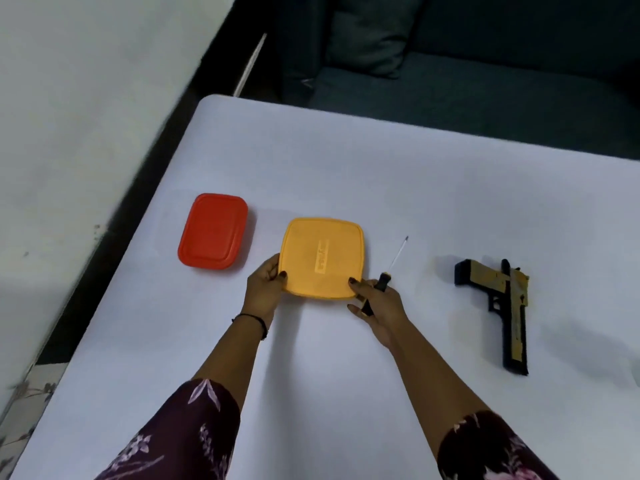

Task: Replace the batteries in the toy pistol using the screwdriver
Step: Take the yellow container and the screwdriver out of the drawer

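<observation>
- A white bench fills most of the view; behind it stands a dark sofa, and a pale wall runs along the left.
- A red box with its lid on lies at the left of the bench, and a yellow box, also closed, lies just beside it toward the middle.
- The left hand grips the near left corner of the yellow box, with the thumb on top of the lid.
- The right hand has its fingers curled round the handle of the screwdriver, whose shaft points away from the person, while its thumb presses on the near right corner of the same lid.
- The toy pistol lies flat on the bench, well apart to the right, and no hand touches it.
- No batteries are in view; probably they are inside one of the boxes, but I cannot tell which.
- I judge that the step in hand is opening the yellow box, so the task is only at its beginning.
- Risk: the right hand does two jobs at once, so the screwdriver may slip out of it when the lid is pulled.
- Risk: if the lid comes off suddenly, the box can tip and small things inside can roll over the bench and fall from its edge.
- Risk: the metal tip swings when the wrist turns, and it could scratch the lid.
</observation>
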